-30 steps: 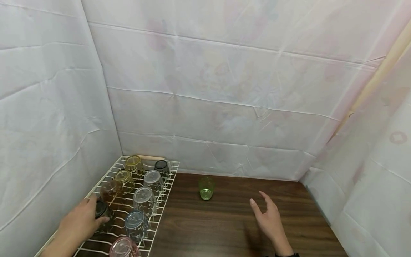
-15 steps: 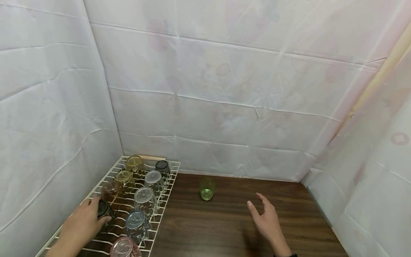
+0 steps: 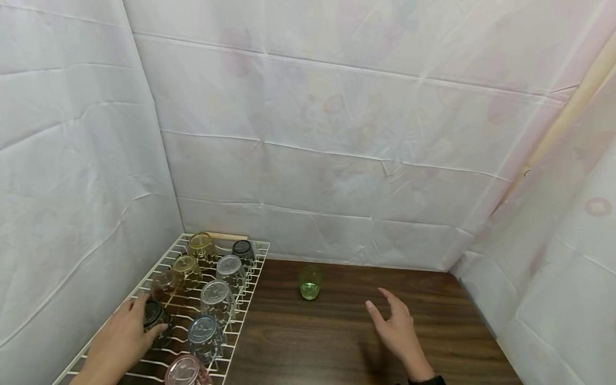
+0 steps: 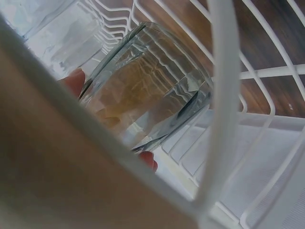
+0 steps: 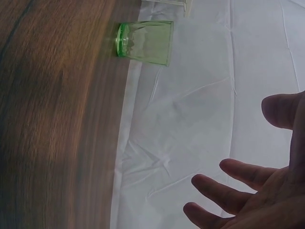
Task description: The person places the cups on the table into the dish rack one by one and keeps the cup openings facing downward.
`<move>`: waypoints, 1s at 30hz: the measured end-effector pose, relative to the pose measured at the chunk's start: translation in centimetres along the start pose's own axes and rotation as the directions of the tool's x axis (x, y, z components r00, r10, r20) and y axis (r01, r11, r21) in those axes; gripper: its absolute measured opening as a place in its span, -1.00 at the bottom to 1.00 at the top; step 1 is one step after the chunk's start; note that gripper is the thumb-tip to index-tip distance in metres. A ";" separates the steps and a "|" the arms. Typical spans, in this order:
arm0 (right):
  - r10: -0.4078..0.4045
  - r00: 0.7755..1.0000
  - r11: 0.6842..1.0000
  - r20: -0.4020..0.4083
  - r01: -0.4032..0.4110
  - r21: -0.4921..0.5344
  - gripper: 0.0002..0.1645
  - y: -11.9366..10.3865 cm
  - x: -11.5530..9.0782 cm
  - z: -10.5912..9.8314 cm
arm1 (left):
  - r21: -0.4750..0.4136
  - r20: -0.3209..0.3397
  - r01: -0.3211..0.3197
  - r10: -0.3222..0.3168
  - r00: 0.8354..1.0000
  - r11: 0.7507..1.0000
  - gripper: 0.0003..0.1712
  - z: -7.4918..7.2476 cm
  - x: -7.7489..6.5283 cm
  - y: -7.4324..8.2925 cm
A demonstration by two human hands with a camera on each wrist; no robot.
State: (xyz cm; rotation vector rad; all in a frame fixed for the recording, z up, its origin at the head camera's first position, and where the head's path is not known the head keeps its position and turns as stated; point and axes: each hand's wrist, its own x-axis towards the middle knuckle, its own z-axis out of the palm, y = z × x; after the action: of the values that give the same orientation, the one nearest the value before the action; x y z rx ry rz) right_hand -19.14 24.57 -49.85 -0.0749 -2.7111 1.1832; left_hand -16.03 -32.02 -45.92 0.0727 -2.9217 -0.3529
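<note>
My left hand (image 3: 117,336) grips a dark tinted drinking glass (image 3: 154,314), which stands upside down on a white wire rack (image 3: 247,299). In the left wrist view, fingertips (image 4: 148,160) show at opposite sides of that glass (image 4: 147,86), and the palm side hides part of it. Over the dark wooden table, my right hand (image 3: 398,327) hovers with fingers spread and nothing in them. A green glass (image 3: 310,284) stands upright on the table, to the left of and beyond the right hand; the right wrist view has this green glass (image 5: 145,42) apart from the fingers.
Several upturned glasses share the rack: a pink one (image 3: 185,370), a blue one (image 3: 204,334), clear ones (image 3: 217,299), yellow ones (image 3: 201,246), a brownish one (image 3: 164,282) and another dark one (image 3: 244,250). White sheeting (image 3: 313,160) encloses the back and both sides.
The right hand has drifted slightly left above the table. My left hand stays at the dark glass with hardly any shift, and the green glass has not moved.
</note>
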 end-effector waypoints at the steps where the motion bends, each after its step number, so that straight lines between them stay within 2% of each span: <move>1: -0.004 1.000 1.000 0.005 0.004 -0.004 -0.15 -0.1 0.1 0.1 | -0.001 0.004 0.004 -0.004 1.000 1.000 0.08 -0.1 -0.1 0.0; 6: -0.027 0.998 1.000 0.052 0.028 -0.014 -0.13 -0.8 0.7 1.1 | -0.011 -0.023 0.012 -0.013 1.000 1.000 0.13 -0.5 -0.5 0.0; 11: -0.038 0.995 0.999 0.095 0.040 -0.016 -0.09 -1.6 1.7 2.7 | -0.013 -0.109 0.014 -0.015 0.994 1.000 0.13 -1.2 -1.3 0.9; 17: -0.090 0.989 0.996 0.121 0.090 0.003 -0.03 -2.6 2.7 4.9 | -0.007 -0.256 -0.016 0.014 0.967 1.000 0.08 -1.5 -2.4 3.1; 19: -0.104 0.986 0.995 0.129 0.104 0.007 -0.01 -2.9 3.2 5.6 | -0.005 -0.275 -0.017 0.015 0.961 1.000 0.06 -1.6 -2.8 3.9; 21: -0.115 0.984 0.993 0.136 0.115 0.006 0.03 -3.2 3.8 6.3 | -0.009 -0.283 -0.023 0.020 0.959 1.000 0.05 -1.8 -3.2 4.8; 23: -0.137 0.980 0.990 0.143 0.139 -0.004 0.06 -3.5 4.5 7.0 | -0.005 -0.265 -0.015 0.013 0.964 1.000 0.05 -2.1 -3.6 5.8; 30: -0.210 0.960 0.971 0.187 0.227 -0.074 0.19 -4.9 7.1 9.6 | -0.009 -0.134 -0.018 0.017 0.991 1.000 0.07 -2.7 -4.1 8.9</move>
State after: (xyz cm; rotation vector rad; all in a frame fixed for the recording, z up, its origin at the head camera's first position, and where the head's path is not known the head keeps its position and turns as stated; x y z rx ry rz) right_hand -27.81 15.15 -51.68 0.3256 -2.8359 1.0422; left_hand -11.65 -23.69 -41.96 0.0665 -2.7858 -0.3458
